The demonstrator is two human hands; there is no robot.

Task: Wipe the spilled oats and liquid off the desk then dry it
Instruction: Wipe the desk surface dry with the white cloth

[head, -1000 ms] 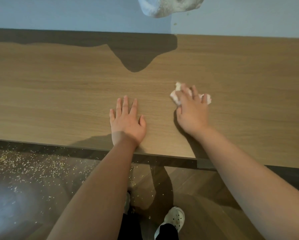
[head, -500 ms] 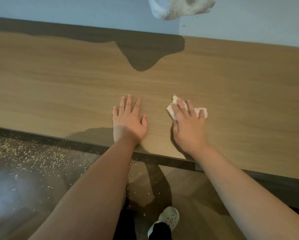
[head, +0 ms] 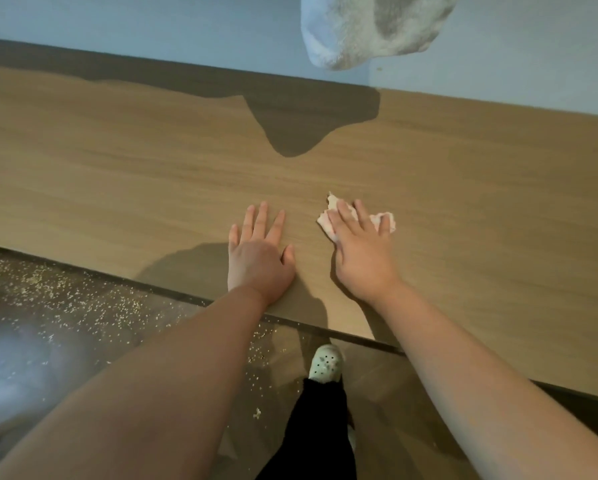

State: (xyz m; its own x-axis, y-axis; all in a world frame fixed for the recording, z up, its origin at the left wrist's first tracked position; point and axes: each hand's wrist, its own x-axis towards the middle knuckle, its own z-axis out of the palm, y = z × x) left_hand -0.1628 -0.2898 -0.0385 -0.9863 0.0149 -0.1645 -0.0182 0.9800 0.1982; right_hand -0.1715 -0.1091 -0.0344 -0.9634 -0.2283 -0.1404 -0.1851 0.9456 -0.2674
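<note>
The wooden desk (head: pixel 117 168) fills the middle of the view. My right hand (head: pixel 363 254) presses a crumpled whitish paper towel (head: pixel 328 220) flat on the desk top with straight fingers. My left hand (head: pixel 259 258) lies flat, palm down, on the desk just to the left of it, fingers spread and holding nothing. I see no oats or liquid on the desk surface around the hands.
Scattered oats (head: pixel 83 299) lie on the dark floor below the desk's front edge at left. A white fluffy towel (head: pixel 370 26) hangs at the top, near the wall. My foot in a pale shoe (head: pixel 325 363) stands under the desk edge.
My right hand has drawn the paper towel toward me and slightly left across the desk. My left hand stays flat in place.
</note>
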